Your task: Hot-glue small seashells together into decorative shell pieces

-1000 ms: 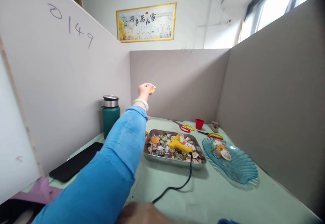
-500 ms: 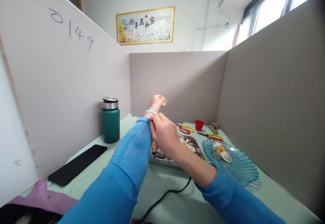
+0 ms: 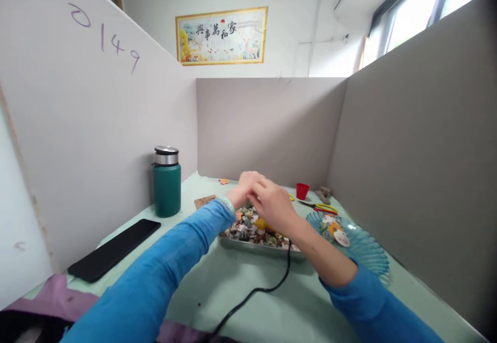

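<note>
Head | metal tray (image 3: 254, 246): shells (image 3: 244, 234) | blue dish (image 3: 367, 252): more shells (image 3: 341, 238) | left hand (image 3: 248, 182), right hand (image 3: 275, 205): cannot tell grip

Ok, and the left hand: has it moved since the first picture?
Yes. Judged against the back partition, the left hand has come down and to the right, now overlapping the partition's bottom edge in view.

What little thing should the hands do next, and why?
Maybe lower the right hand to the yellow tool: it lies on the shells in the metal tray, close beneath that hand in the picture, partly hidden by it. That's only a guess, because the right hand overlaps the left hand in this view, and I can't see what they hold.
</note>
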A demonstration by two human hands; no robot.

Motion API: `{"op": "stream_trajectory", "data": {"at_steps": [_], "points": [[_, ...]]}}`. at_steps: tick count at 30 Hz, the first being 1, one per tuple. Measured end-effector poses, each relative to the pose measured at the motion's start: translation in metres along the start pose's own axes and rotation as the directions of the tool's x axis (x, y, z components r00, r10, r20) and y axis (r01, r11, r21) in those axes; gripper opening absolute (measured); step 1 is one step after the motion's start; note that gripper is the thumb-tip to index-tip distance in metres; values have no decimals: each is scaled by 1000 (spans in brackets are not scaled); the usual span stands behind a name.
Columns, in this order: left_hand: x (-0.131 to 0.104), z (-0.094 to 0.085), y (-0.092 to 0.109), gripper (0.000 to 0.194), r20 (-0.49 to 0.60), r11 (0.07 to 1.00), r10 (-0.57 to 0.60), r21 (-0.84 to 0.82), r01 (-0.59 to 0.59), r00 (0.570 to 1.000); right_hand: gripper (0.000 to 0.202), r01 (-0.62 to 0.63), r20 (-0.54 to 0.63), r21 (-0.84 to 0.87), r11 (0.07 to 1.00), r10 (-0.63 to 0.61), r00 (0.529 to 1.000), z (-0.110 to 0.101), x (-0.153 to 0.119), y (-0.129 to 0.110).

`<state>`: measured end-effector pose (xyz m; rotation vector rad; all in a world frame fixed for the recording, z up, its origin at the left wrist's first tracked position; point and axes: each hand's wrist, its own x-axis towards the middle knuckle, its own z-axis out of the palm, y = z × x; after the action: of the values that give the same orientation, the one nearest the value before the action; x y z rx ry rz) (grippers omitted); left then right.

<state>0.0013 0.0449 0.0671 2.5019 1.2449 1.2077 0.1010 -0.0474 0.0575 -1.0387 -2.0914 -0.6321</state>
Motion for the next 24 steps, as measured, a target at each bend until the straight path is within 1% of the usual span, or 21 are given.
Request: {"op": "stream_trajectory", "data": {"at_steps": [2, 3, 4, 5, 6, 7, 8, 9, 10, 11, 13, 14, 16, 18, 22, 24], "points": [[-7, -3, 1, 10, 73, 999, -31, 28, 29, 997, 10, 43, -6, 112, 993, -43, 999, -2, -11, -8], [-11, -4, 2, 7, 98, 999, -37, 29, 34, 995, 11, 28, -54, 169, 985, -19, 998, -1, -15, -8], [-15, -5, 3, 7, 105, 999, -36, -26, 39, 994, 12, -19, -128, 217, 976, 48, 991, 0, -18, -5], [-19, -4, 4, 11, 86, 989, -30, -142, 42, 996, 14, -87, -225, 261, 961, 148, 963, 1, -20, 0], [-24, -4, 6, 17, 95, 952, -81, -289, 105, 992, 16, -164, -301, 303, 939, 258, 918, 4, -22, 6], [-29, -2, 7, 23, 105, 878, -131, -449, 165, 986, 20, -234, -326, 352, 906, 353, 877, 8, -23, 13], [-34, 0, 8, 28, 122, 779, -180, -589, 218, 976, 24, -279, -295, 416, 866, 418, 859, 12, -24, 20], [-38, 1, 9, 31, 159, 681, -206, -685, 258, 966, 26, -310, -216, 492, 814, 458, 862, 17, -25, 26], [-41, 3, 9, 34, 183, 600, -208, -752, 273, 961, 27, -331, -117, 568, 754, 472, 874, 21, -26, 31], [-44, 5, 9, 37, 194, 534, -217, -797, 283, 957, 29, -348, -52, 628, 696, 484, 874, 25, -27, 35], [-47, 9, 8, 41, 199, 451, -209, -849, 275, 957, 29, -367, 10, 692, 622, 500, 866, 31, -29, 38], [-48, 10, 8, 43, 193, 436, -206, -860, 267, 959, 29, -376, 22, 712, 593, 517, 856, 33, -30, 38], [-51, 12, 7, 44, 179, 444, -197, -861, 250, 964, 28, -389, 40, 742, 545, 544, 838, 35, -32, 38], [-53, 12, 6, 44, 171, 465, -195, -851, 245, 966, 28, -397, 63, 764, 508, 554, 830, 35, -33, 37], [-56, 12, 5, 42, 196, 523, -192, -809, 269, 962, 31, -420, 100, 785, 455, 576, 811, 37, -36, 39], [-57, 12, 4, 41, 189, 544, -180, -798, 258, 965, 34, -435, 134, 801, 412, 584, 800, 40, -37, 40]]}}
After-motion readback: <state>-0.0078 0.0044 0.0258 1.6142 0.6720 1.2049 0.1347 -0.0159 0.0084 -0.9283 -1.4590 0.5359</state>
